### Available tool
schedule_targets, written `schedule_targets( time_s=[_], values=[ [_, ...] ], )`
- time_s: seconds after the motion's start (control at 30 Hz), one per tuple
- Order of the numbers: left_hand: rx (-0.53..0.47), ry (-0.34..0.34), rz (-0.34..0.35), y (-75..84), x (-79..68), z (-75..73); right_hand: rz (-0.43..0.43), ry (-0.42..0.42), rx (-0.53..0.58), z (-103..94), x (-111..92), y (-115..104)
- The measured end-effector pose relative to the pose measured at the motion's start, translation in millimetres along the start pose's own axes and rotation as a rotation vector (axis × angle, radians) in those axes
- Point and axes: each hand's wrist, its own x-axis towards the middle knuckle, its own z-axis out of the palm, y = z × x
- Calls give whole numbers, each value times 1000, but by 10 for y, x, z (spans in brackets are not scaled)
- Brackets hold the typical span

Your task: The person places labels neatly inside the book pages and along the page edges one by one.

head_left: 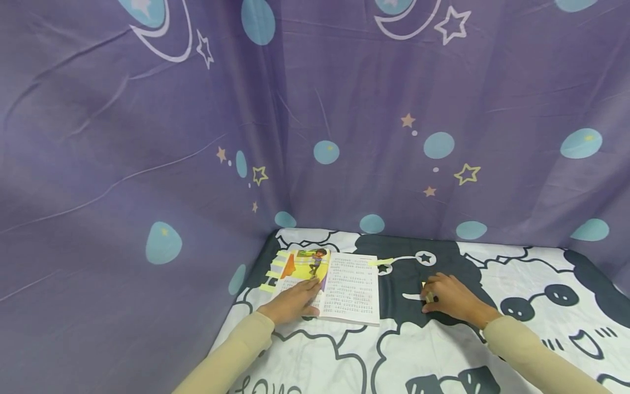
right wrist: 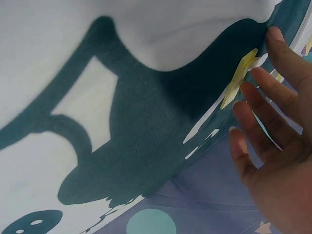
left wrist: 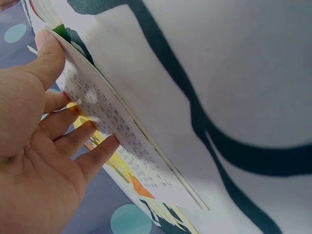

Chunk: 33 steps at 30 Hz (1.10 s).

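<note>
An open book [head_left: 351, 287] lies on the patterned cloth, a colour picture on its left page and printed text on its right. My left hand [head_left: 294, 301] rests on the left page with fingers spread out; in the left wrist view the thumb is at the book's lower edge. Several pale yellow sticky tabs [head_left: 270, 276] stick out past the left edge, and one yellow tab [head_left: 381, 262] crosses the right edge. To the right of the book, my right hand [head_left: 450, 298] is over a small yellow sticky-note piece [right wrist: 239, 80], its thumb and fingers apart around it.
The black-and-white cartoon cloth [head_left: 334, 350] covers the surface under the book. A purple curtain [head_left: 344, 109] with stars, moons and blue dots hangs behind and along the left side.
</note>
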Motion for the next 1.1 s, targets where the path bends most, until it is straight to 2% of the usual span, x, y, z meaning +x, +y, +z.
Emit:
schedule_targets(
  time_s=[0.4,1.1],
  values=[
    [4,-5,3,-6,1,16,-18,-46,94,-19,-21,51],
    [-10,-10,-12,7,2,-8,-69,40,68,-4,-21,96]
  ],
)
